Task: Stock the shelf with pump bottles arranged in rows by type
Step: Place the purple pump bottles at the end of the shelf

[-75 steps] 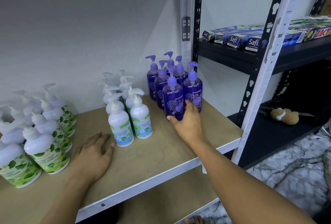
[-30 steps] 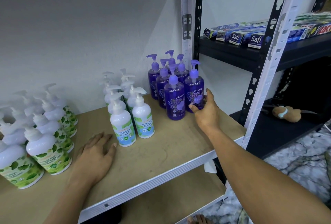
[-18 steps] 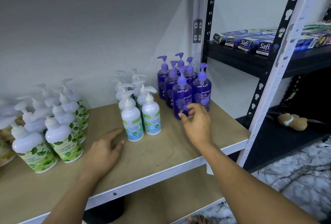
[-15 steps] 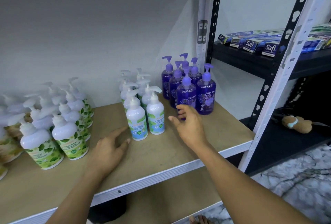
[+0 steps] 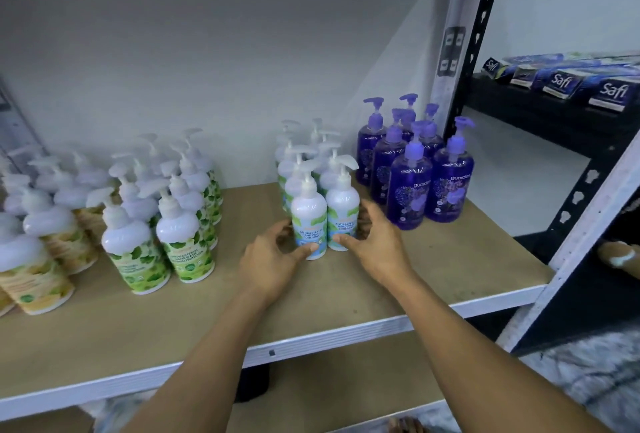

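- Set on a tan board shelf with a white front rail, against a grey wall; black metal rack past the right edge.
- Already grouped: clear purple pump bottles at the right end, green leaf-printed pump bottles left of centre.
- Apparently squaring up the white pump bottles with blue mint labels, mid-shelf.
- Cupping the front pair: left hand and right hand, fingers curled round one bottle each.
- Next, probably: ease both back flush, without toppling the row.
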The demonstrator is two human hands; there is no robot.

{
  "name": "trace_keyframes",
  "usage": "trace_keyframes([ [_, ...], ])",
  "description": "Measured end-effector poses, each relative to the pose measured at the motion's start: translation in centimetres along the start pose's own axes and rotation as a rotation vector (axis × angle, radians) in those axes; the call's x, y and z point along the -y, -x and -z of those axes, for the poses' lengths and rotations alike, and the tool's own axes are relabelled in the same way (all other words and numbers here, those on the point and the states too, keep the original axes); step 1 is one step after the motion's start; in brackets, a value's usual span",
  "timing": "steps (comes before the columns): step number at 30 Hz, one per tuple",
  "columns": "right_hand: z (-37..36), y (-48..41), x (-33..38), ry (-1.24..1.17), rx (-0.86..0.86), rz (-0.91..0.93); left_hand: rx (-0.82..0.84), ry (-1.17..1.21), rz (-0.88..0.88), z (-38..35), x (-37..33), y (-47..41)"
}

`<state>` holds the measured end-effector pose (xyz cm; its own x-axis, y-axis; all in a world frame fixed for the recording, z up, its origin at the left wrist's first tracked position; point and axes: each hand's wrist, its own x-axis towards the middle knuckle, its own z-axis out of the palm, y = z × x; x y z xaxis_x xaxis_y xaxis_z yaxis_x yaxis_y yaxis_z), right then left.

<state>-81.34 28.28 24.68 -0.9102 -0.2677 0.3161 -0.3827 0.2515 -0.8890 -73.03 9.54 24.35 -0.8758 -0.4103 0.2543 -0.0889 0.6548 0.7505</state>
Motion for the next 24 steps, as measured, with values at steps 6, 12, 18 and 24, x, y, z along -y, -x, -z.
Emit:
trace_keyframes([
  [6, 0.5, -0.1, -0.2, -0.022, 0.006, -0.003, 0.002, -0.009, -0.009, -0.1, 0.1, -0.2],
  [12, 1.0, -0.3, -0.7, -0.058, 0.011, -0.024, -0.001, 0.012, -0.006, -0.2, 0.1, -0.1],
  [18, 0.9, -0.4, -1.1, -0.076, 0.020, -0.025, -0.006, 0.022, 0.013, -0.2, -0.4, 0.2],
  [24, 0.9, -0.3, -1.0, -0.083, 0.028, -0.018, -0.017, -0.075, 0.005, -0.3, -1.0, 0.4],
])
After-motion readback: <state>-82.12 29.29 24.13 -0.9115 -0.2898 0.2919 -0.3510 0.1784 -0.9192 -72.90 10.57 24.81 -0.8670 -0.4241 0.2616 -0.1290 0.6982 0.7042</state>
